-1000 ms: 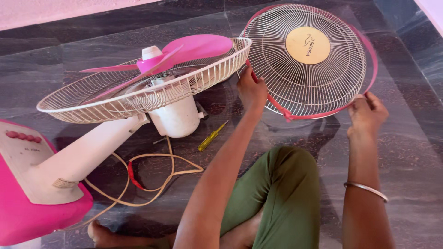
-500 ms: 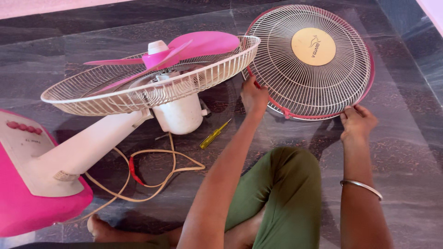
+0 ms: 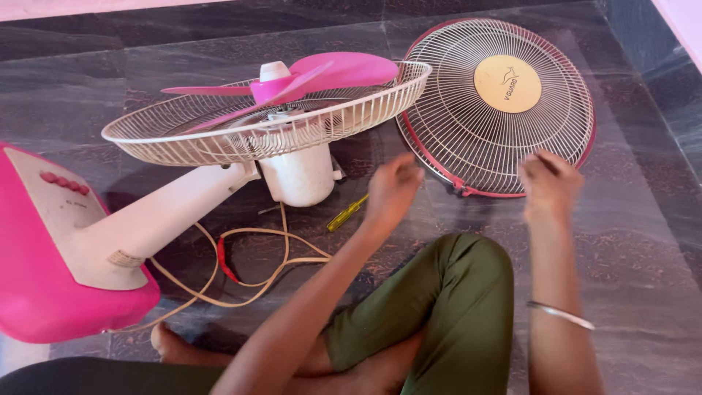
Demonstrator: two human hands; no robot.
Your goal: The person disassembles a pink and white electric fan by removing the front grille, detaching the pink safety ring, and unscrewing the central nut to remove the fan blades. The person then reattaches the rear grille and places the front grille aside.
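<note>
A dark, veined stone floor (image 3: 643,241) carried everything, with a pale pink wall edge at the top corners. The loose front fan guard (image 3: 497,110), a round cream wire grille with a pink rim band and a round tan disc label (image 3: 507,83) at its centre, lay flat on the floor at upper right. The right hand (image 3: 550,184) hovered just over its near rim, blurred, fingers loosely curled and holding nothing; whether it touched the rim I could not tell. The left hand (image 3: 393,192) hung just beside the guard's left edge, also blurred, fingers half closed and empty. A thin metal bangle (image 3: 561,314) sat on the right forearm.

Left of the guard, the fan lay tipped on its side: the rear guard (image 3: 270,128) faced upward with the pink blades (image 3: 307,77) above it and the white motor housing (image 3: 300,175) below. Its white neck ran down to the pink base (image 3: 44,292), which had a cream panel with pink buttons (image 3: 64,183). A yellow-handled screwdriver (image 3: 346,213) lay near the motor, and a cream cord (image 3: 248,267) looped on the floor. The person's green-trousered knee (image 3: 446,314) filled the foreground.
</note>
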